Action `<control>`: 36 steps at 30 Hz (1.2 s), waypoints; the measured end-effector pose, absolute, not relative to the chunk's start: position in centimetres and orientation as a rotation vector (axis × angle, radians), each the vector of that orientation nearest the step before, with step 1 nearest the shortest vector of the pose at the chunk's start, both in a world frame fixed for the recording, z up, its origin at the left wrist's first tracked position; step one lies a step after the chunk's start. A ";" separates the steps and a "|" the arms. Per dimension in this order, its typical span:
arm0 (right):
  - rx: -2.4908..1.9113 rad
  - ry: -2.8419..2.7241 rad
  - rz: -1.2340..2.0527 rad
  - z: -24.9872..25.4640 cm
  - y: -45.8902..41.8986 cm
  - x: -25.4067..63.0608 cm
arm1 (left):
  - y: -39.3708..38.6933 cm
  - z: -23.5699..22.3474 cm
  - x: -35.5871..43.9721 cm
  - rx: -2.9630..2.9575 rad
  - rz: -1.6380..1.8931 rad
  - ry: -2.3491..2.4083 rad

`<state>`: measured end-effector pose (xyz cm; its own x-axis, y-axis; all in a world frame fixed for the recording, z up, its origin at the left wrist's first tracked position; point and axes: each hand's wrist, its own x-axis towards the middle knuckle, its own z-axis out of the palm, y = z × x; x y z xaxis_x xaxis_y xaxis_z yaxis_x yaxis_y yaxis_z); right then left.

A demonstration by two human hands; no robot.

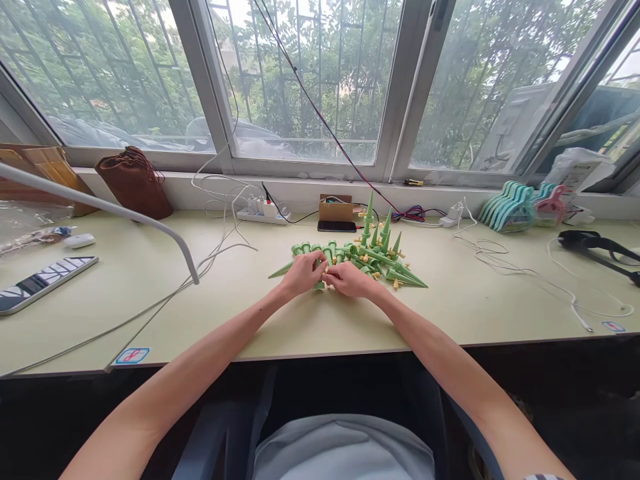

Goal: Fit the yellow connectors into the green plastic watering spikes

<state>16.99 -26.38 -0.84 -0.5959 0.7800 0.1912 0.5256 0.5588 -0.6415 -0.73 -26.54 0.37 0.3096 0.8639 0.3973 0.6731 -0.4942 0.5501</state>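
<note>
My left hand [303, 272] is closed round a green plant watering spike [319, 285] near the table's middle; fingers hide most of it. Right beside it, my right hand [349, 279] pinches at the small yellow valve [325, 271] on this spike, fingertips almost meeting those of the left. Just behind and to the right lies a heap of green watering spikes [407, 276], many fitted with yellow valves. Several stand upright on their caps, such as the tall spike [369, 217]. Another spike [281, 269] pokes out to the left of my left hand.
A phone [337, 227] leans on a small cardboard box [336, 209] behind the heap. White cables [220, 250] run across the left side, near a power strip [263, 215]. A grey curved bar [125, 213] crosses the left foreground. Pastel hangers [510, 205] stand back right.
</note>
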 end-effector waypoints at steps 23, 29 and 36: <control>-1.013 -2.278 0.677 -1.6 -25.8 17.2 | -26.7 0.8 -0.6 2.272 1.019 1.433; -0.997 -2.241 0.657 -1.4 -25.9 17.2 | -26.8 0.9 -0.6 2.270 1.038 1.452; -0.992 -2.247 0.653 -1.6 -25.7 17.1 | -26.4 0.6 -0.7 2.304 1.032 1.417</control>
